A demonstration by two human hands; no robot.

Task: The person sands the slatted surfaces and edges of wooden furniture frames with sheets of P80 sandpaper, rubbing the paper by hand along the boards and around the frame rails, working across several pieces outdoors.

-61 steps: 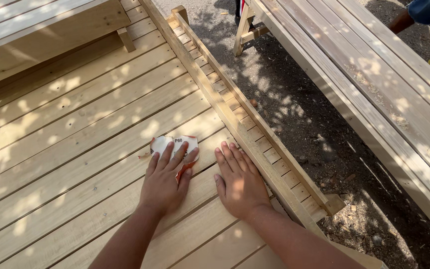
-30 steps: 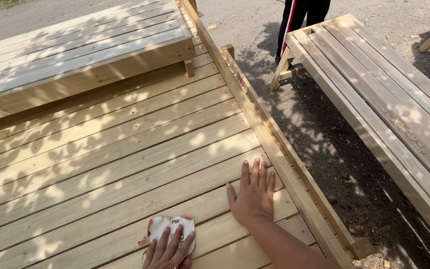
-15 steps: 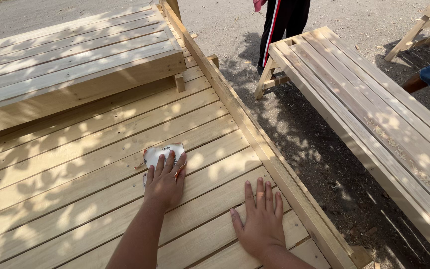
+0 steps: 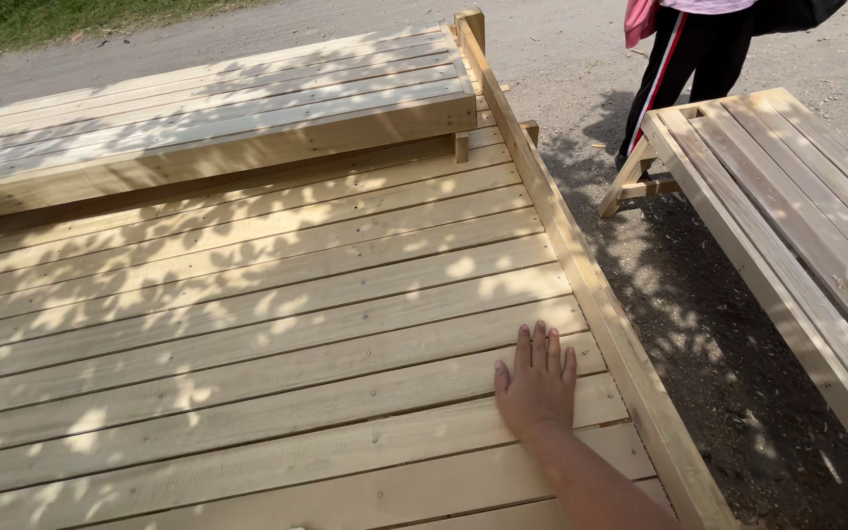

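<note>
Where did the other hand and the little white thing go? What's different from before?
The left hand and the white block it was rubbing along the slats have slipped out of view. The camera now looks further up the platform. The right hand stays flat, fingers spread, on the wooden slats near the side rail. A person stands by the bench.

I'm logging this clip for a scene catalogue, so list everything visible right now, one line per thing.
Slatted wooden platform: one, pale wood, fills the left and centre, dappled with shade.
Side rail: one, pale wood, along the platform's right edge.
Raised slatted section: one, pale wood, at the platform's far end.
Wooden bench frame: one, pale wood, at right on the dirt.
Other person: one, dark trousers with a red and white stripe, top right, behind the bench frame.
Grass strip: green, top left corner.
Gravel ground: grey, far side and right.
Right hand: flat on a slat near the rail.
Left hand: out of view.
</note>
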